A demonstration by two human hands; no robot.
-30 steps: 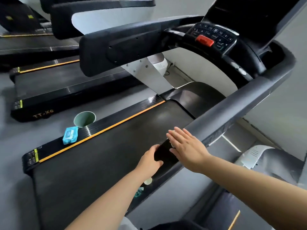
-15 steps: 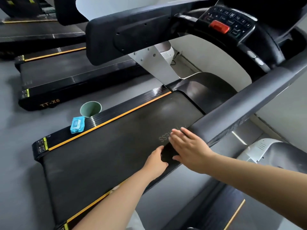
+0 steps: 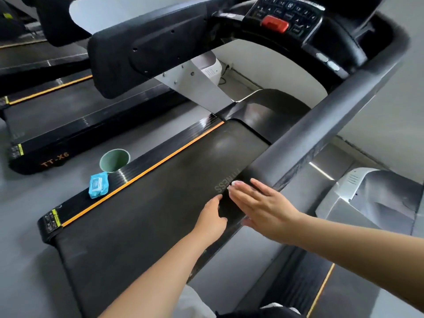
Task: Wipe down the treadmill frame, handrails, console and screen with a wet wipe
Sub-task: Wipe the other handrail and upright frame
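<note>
- The treadmill's right handrail is a thick rounded bar in matte dark grey, running diagonally down from the console to its flat black end near the hands
- The console is glossy black plastic with small keys and a red stop button
- The belt is dull, finely textured black rubber, edged by a ribbed black side rail with an orange stripe
- The right hand lies flat on the handrail's lower end, fingers straight and close together; a sliver of white shows at the fingertips, likely the wet wipe, though I cannot tell for sure
- The left hand reaches to the inner side of the same rail end; its fingers are hidden behind it, so I cannot tell how they are set
- A soft blue wipe packet lies on the side rail, just beside a pale green bin on the grey floor
</note>
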